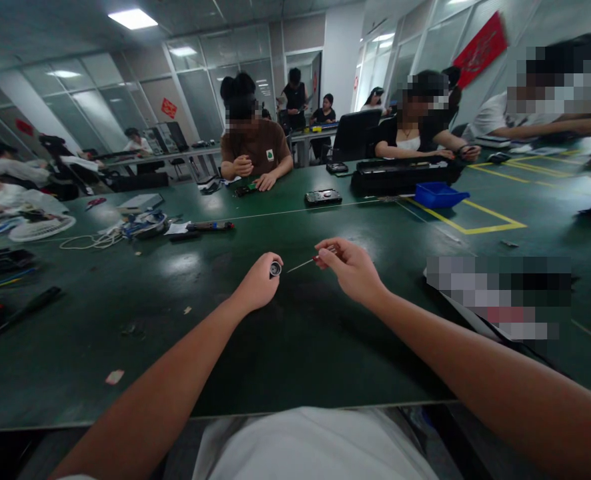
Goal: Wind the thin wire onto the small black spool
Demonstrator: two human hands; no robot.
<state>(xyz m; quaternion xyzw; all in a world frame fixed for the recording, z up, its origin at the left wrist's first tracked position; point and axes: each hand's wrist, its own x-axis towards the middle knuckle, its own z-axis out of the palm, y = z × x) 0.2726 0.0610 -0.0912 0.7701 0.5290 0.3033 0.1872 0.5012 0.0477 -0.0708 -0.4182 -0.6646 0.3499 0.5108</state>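
My left hand [256, 285] is closed around a small cylindrical part [275, 269], whose round, silver-rimmed end with a dark inside faces me. Most of that part is hidden by my fingers. A thin screwdriver [303, 265] with a red handle sits in the fingers of my right hand [353, 267]. Its shaft slants down to the left, and the tip is just right of the cylindrical part, apart from it. Both hands are above the green tabletop [255, 353].
A hard drive [323, 197], a blue tray [439, 195] and a long black device [408, 175] stand farther back. Left lie cables [95, 240], a dark tool [210, 227] and a white fan grille [43, 223]. A blurred packet [495, 293] lies right. A co-worker [255, 143] sits opposite.
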